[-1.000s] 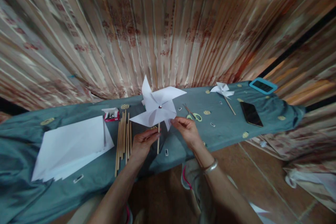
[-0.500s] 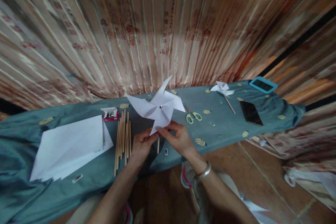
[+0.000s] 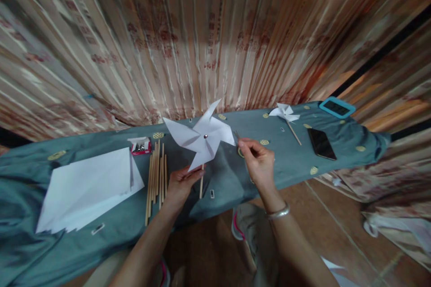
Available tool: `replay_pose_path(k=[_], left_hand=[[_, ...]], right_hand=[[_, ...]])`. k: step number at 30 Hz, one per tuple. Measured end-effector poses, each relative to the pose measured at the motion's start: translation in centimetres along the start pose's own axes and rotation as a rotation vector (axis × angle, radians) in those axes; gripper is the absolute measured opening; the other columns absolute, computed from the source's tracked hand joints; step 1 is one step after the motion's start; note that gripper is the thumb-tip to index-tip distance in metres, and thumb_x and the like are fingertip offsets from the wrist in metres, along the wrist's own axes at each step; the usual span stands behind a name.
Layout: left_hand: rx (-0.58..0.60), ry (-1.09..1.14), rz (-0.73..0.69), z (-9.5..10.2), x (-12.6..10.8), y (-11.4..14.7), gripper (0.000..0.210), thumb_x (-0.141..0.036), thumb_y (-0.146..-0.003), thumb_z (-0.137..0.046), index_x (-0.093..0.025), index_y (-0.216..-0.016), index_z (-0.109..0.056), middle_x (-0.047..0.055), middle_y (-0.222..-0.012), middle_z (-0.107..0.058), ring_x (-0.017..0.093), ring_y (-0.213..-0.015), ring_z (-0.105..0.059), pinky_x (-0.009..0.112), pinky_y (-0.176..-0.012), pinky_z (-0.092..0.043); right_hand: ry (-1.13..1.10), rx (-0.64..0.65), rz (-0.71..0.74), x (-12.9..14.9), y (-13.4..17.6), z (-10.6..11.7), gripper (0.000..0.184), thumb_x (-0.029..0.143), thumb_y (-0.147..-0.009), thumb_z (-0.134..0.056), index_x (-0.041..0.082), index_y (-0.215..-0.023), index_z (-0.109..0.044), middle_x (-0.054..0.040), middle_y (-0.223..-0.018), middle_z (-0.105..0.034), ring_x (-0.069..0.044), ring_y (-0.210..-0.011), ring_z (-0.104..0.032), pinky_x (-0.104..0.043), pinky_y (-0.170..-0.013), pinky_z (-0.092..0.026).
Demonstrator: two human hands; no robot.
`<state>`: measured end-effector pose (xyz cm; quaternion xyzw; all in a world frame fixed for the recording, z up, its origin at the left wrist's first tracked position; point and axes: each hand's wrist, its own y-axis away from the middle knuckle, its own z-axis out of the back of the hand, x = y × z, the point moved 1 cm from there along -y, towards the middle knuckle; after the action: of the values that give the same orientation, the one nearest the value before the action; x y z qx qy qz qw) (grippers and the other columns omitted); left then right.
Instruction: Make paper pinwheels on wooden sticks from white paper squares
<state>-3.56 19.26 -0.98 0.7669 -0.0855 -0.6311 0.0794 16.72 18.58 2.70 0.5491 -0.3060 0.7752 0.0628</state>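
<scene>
A white paper pinwheel (image 3: 204, 138) with a shiny pin at its centre stands over the table on a thin wooden stick (image 3: 201, 184). My left hand (image 3: 180, 184) is closed around the upper part of that stick, just below the blades. Right of the pinwheel is my right hand (image 3: 258, 161), its thumb and fingers drawn together close to the tip of the right blade. Whether it touches the blade or pinches anything is hidden. Behind its fingertips lie scissors (image 3: 240, 152), mostly covered by the hand, with only the blades and a bit of the yellow-green handle showing.
Left on the green cloth (image 3: 111, 132) are white paper sheets (image 3: 90, 188), a small red box (image 3: 140, 146) of metal pins and several wooden sticks (image 3: 156, 175). At right lie a smaller pinwheel (image 3: 284, 113), a black phone (image 3: 321, 143) and a blue-framed device (image 3: 336, 107). A curtain hangs behind.
My right hand has left the base of the pinwheel and moved right and up, beside the right blade and over the scissors. My left hand keeps its hold on the stick.
</scene>
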Motion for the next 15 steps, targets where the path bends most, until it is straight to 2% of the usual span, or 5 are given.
replay_pose_path(k=[2,4,8,12,15], left_hand=[[0.017,-0.012,0.017,-0.1,0.0,0.2,0.032,-0.033,-0.046,-0.086,-0.019,-0.074,-0.078,0.007,-0.086,-0.077,0.029,-0.094,-0.070,0.042,-0.095,-0.049],[0.029,-0.015,0.032,-0.1,-0.1,0.3,0.032,-0.033,-0.046,-0.086,-0.020,-0.074,-0.078,0.007,-0.086,-0.077,0.028,-0.094,-0.070,0.042,-0.095,-0.049],[0.029,-0.022,0.037,-0.2,-0.3,0.2,0.033,-0.034,-0.045,-0.086,-0.019,-0.073,-0.078,0.008,-0.083,-0.077,0.027,-0.089,-0.071,0.041,-0.094,-0.050],[0.019,-0.003,0.008,-0.2,-0.5,0.0,0.034,-0.036,-0.044,-0.086,-0.019,-0.073,-0.078,0.007,-0.083,-0.078,0.026,-0.086,-0.071,0.041,-0.094,-0.050],[0.008,0.012,0.015,-0.1,-0.5,0.0,0.034,-0.036,-0.044,-0.086,-0.020,-0.073,-0.078,0.007,-0.083,-0.078,0.026,-0.086,-0.071,0.040,-0.094,-0.050]], right_hand=[[0.022,-0.034,-0.011,-0.4,-0.4,0.1,0.024,0.039,-0.079,-0.065,0.019,-0.091,-0.072,-0.0078,-0.105,-0.071,-0.018,-0.081,-0.064,-0.031,-0.074,-0.050],[0.023,0.004,-0.027,-0.6,-0.5,-0.1,0.026,0.038,-0.079,-0.065,0.020,-0.097,-0.071,-0.0081,-0.108,-0.071,-0.019,-0.084,-0.064,-0.033,-0.077,-0.050],[-0.044,0.084,-0.075,-0.8,-0.3,-0.6,0.016,0.036,-0.076,-0.066,0.021,-0.077,-0.073,-0.0055,-0.097,-0.074,-0.021,-0.092,-0.065,-0.034,-0.081,-0.048],[-0.152,0.176,-0.183,-0.9,0.2,-1.4,0.017,0.037,-0.071,-0.069,0.020,-0.069,-0.072,-0.0042,-0.090,-0.075,-0.018,-0.079,-0.065,-0.031,-0.073,-0.047],[-0.254,0.256,-0.277,-0.6,0.9,-2.3,0.020,0.039,-0.065,-0.074,0.020,-0.064,-0.071,-0.0040,-0.088,-0.075,-0.018,-0.076,-0.064,-0.030,-0.072,-0.047]])
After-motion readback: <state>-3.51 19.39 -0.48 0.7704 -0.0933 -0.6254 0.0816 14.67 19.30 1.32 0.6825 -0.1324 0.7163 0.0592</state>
